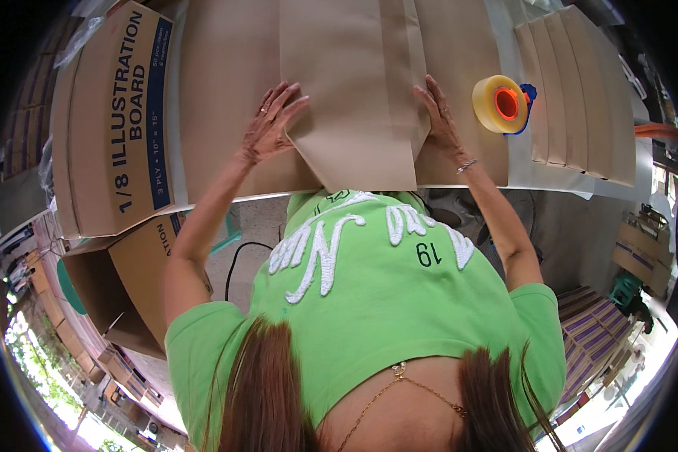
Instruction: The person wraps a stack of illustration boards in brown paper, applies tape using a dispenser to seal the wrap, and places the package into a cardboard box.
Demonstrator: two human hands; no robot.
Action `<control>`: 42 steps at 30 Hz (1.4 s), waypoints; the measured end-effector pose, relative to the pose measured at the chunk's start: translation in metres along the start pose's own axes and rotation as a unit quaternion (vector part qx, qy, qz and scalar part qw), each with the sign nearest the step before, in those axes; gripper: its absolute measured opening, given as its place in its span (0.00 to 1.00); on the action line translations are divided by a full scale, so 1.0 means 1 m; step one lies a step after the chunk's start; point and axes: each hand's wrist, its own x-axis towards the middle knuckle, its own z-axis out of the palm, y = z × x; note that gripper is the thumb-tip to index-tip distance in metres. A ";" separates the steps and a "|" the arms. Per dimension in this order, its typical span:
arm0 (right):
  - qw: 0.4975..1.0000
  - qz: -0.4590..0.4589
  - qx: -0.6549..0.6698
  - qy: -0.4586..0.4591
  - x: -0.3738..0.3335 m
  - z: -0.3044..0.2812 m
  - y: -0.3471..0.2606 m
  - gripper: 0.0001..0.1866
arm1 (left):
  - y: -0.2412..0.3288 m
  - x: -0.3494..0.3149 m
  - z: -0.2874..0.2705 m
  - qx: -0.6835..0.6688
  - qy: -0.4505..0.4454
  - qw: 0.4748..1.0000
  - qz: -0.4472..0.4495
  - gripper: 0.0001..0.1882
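A folded brown cardboard sheet (346, 98) lies in front of me, its near corner reaching the table's front edge. At its left edge is my left hand (273, 126), fingers apart and stretched out, the thumb side against the sheet. Along the sheet's right edge, my right hand (441, 120) rests with its fingers extended and touching that edge. Neither hand wraps round anything. To the right of my right hand sits a roll of clear tape (490, 104) with an orange core and a blue dispenser.
A closed illustration board carton (102, 128) stands at the left. Folded cardboard pieces (572, 98) are stacked at the right. Below the table's left side, an open carton (120, 290) sits beside a dark cable. Purple-and-tan striped bundles (595, 331) lie at the lower right.
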 end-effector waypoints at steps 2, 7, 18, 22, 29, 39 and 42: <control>0.997 0.052 -0.029 0.047 -0.006 0.013 -0.006 0.46 | 0.011 -0.001 0.022 -0.048 0.085 0.993 -0.065 0.50; 0.963 0.164 -0.203 0.066 -0.022 0.031 -0.039 0.44 | 0.061 -0.019 0.060 0.170 0.096 0.940 -0.279 0.45; 0.997 0.039 -0.055 0.036 -0.102 0.024 -0.014 0.30 | 0.050 -0.096 0.032 -0.071 -0.055 0.996 0.019 0.28; 0.970 -0.072 -0.036 -0.230 -0.071 0.001 -0.001 0.26 | 0.028 -0.062 0.003 -0.051 -0.103 0.984 0.133 0.23; 0.866 -0.124 -0.085 -0.476 -0.029 -0.008 0.009 0.26 | 0.007 -0.046 0.001 -0.057 -0.175 0.962 0.202 0.24; 0.919 -0.075 -0.052 -0.383 -0.022 0.006 -0.044 0.24 | 0.008 -0.050 0.014 -0.073 -0.148 0.967 0.195 0.25; 0.922 -0.093 -0.055 -0.371 -0.025 0.004 -0.030 0.23 | 0.004 -0.051 0.014 -0.068 -0.168 0.963 0.198 0.25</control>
